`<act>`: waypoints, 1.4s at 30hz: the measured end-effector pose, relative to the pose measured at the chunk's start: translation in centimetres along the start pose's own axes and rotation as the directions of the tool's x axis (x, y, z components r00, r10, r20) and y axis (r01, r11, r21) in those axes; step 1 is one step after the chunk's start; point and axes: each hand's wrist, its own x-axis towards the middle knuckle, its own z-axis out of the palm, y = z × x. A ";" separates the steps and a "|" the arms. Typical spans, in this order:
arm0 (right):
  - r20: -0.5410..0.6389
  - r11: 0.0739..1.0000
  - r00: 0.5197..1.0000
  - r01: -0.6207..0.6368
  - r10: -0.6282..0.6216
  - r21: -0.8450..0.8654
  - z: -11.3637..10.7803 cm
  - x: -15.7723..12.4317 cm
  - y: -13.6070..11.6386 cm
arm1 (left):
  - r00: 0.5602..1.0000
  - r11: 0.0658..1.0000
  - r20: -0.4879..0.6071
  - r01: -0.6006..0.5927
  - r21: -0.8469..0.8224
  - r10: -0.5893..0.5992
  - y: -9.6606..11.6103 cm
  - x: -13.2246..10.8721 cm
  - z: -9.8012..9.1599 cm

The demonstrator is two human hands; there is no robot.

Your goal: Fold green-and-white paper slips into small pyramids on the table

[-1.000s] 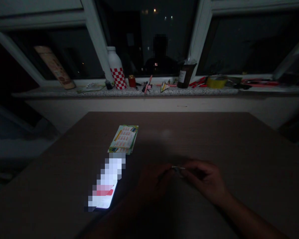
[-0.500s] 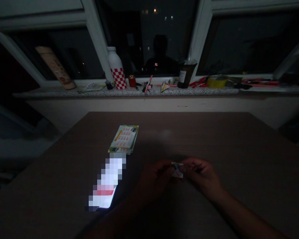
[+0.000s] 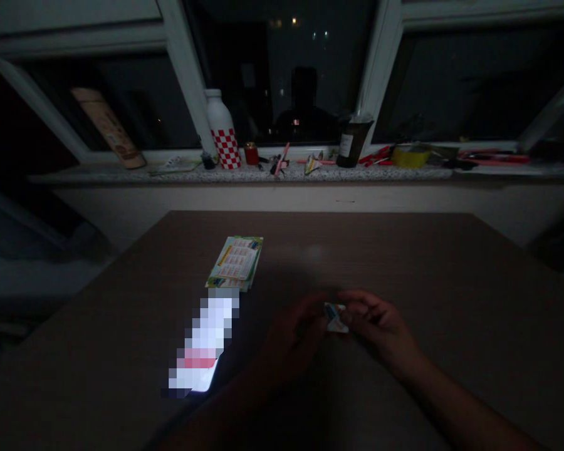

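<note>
A small folded piece of printed paper [image 3: 336,318], white with blue and orange marks, is held up just above the table between both hands. My right hand [image 3: 383,329] pinches its right side between thumb and curled fingers. On the other side my left hand [image 3: 295,332] has its thumb at the paper's left edge, with the index finger arched behind the top. The left hand is in deep shadow, so its lower fingers are hard to make out. Left of the hands lies a loose stack of printed cards [image 3: 235,260], green-edged with calendar-like grids.
A lit phone [image 3: 205,376], its screen blurred out, lies on the brown table [image 3: 404,257] nearer me than the cards. Along the windowsill [image 3: 272,177] stand a checkered bottle [image 3: 225,147], a tan flask [image 3: 110,131], a red jar [image 3: 250,154] and a dark cup [image 3: 351,143].
The left fingers have loosened and spread slightly at the paper's upper left, so more of the paper shows. My right hand stays pinched on it. Cards and phone lie as before.
</note>
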 end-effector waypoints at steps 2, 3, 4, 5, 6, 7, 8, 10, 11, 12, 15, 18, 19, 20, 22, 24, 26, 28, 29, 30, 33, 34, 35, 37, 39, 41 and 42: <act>0.026 0.999 0.999 -0.027 0.026 0.047 -0.2 0.1 0.2 | 0.984 0.970 0.026 -0.177 0.164 0.175 0.2 0.1 -0.4; 0.042 0.996 0.998 -0.049 0.046 0.078 -0.2 0.1 0.2 | 0.970 0.943 0.049 -0.244 0.226 0.239 0.2 0.2 -0.5; 0.061 0.991 0.995 -0.079 0.073 0.110 -0.2 0.2 0.2 | 0.955 0.915 0.069 -0.296 0.275 0.289 0.3 0.3 -0.6; 0.083 0.984 0.991 -0.113 0.102 0.139 -0.2 0.2 0.2 | 0.948 0.896 0.078 -0.317 0.312 0.308 0.2 0.4 -0.6; 0.102 0.976 0.986 -0.149 0.134 0.160 -0.1 0.2 0.2 | 0.946 0.887 0.075 -0.322 0.331 0.316 0.1 0.6 -0.6; 0.115 0.969 0.979 -0.183 0.165 0.168 -0.1 0.2 0.1 | 0.945 0.883 0.076 -0.323 0.339 0.317 0.0 0.7 -0.6; 0.119 0.965 0.975 -0.204 0.186 0.165 0.0 0.3 0.2 | 0.948 0.886 0.086 -0.317 0.339 0.306 0.0 0.7 -0.6; 0.108 0.974 0.978 -0.191 0.178 0.124 -0.1 0.2 0.2 | 0.957 0.898 0.115 -0.289 0.330 0.266 -0.1 0.8 -0.6; 0.100 0.985 0.984 -0.154 0.145 0.083 -0.1 0.2 0.3 | 0.966 0.907 0.119 -0.258 0.333 0.231 -0.1 0.8 -0.6; 0.095 0.994 0.990 -0.103 0.100 0.025 -0.1 0.1 0.3 | 0.975 0.915 0.109 -0.222 0.337 0.196 0.0 0.9 -0.7; 0.100 0.960 0.993 0.094 -0.070 -0.262 0.0 -0.3 0.2 | 0.993 0.943 0.042 -0.119 0.312 0.111 0.3 0.8 -0.7; 0.134 0.782 0.957 0.287 -0.257 -0.553 0.2 -0.7 -0.4 | 0.999 0.964 -0.011 -0.047 0.261 0.052 0.6 0.7 -0.6; 0.156 0.728 0.941 0.331 -0.300 -0.600 0.3 -0.8 -0.5 | 0.999 0.966 -0.023 -0.024 0.258 0.031 0.6 0.7 -0.6; 0.177 0.688 0.928 0.363 -0.327 -0.628 0.3 -0.8 -0.7 | 1.000 0.965 -0.028 -0.006 0.261 0.014 0.6 0.7 -0.6; 0.215 0.643 0.913 0.398 -0.346 -0.654 0.3 -0.9 -0.8 | 1.000 0.961 -0.016 0.000 0.278 0.005 0.6 0.6 -0.5; 0.246 0.617 0.906 0.416 -0.345 -0.668 0.2 -0.9 -0.8 | 0.998 0.947 0.022 -0.056 0.316 0.052 0.5 0.6 -0.4; 0.260 0.600 0.902 0.424 -0.344 -0.678 0.2 -1.0 -0.6 | 0.986 0.904 0.049 -0.169 0.393 0.162 0.1 0.6 -0.2; 0.242 0.596 0.908 0.409 -0.342 -0.691 0.3 -1.1 -0.5 | 0.946 0.810 0.062 -0.306 0.500 0.319 -0.2 0.5 0.0; 0.224 0.598 0.914 0.392 -0.337 -0.699 0.4 -1.2 -0.5 | 0.924 0.764 0.066 -0.350 0.542 0.377 -0.4 0.5 0.1; 0.202 0.604 0.923 0.370 -0.329 -0.706 0.4 -1.2 -0.4 | 0.908 0.727 0.091 -0.385 0.569 0.410 -0.4 0.4 0.2; 0.163 0.630 0.944 0.314 -0.287 -0.710 0.5 -1.2 -0.4 | 0.908 0.729 0.095 -0.386 0.564 0.408 -0.4 0.3 0.4; 0.162 0.641 0.950 0.300 -0.266 -0.706 0.4 -1.2 -0.4 | 0.922 0.761 0.079 -0.360 0.539 0.380 -0.3 0.3 0.3; 0.169 0.651 0.955 0.289 -0.242 -0.702 0.3 -1.1 -0.4 | 0.938 0.800 0.064 -0.325 0.505 0.341 -0.1 0.4 0.3; 0.203 0.659 0.961 0.278 -0.191 -0.699 0.1 -1.0 -0.3 | 0.969 0.876 0.037 -0.236 0.421 0.243 0.2 0.4 0.1; 0.255 0.653 0.955 0.289 -0.150 -0.700 0.0 -0.9 -0.3 | 0.991 0.930 0.013 -0.128 0.346 0.131 0.4 0.6 0.0; 0.297 0.650 0.946 0.306 -0.128 -0.695 0.0 -0.8 -0.2 | 1.000 0.959 0.012 -0.027 0.282 0.024 0.5 0.6 -0.2; 0.308 0.655 0.944 0.308 -0.119 -0.690 0.0 -0.8 -0.2 | 0.999 0.966 0.029 0.009 0.259 -0.017 0.6 0.6 -0.2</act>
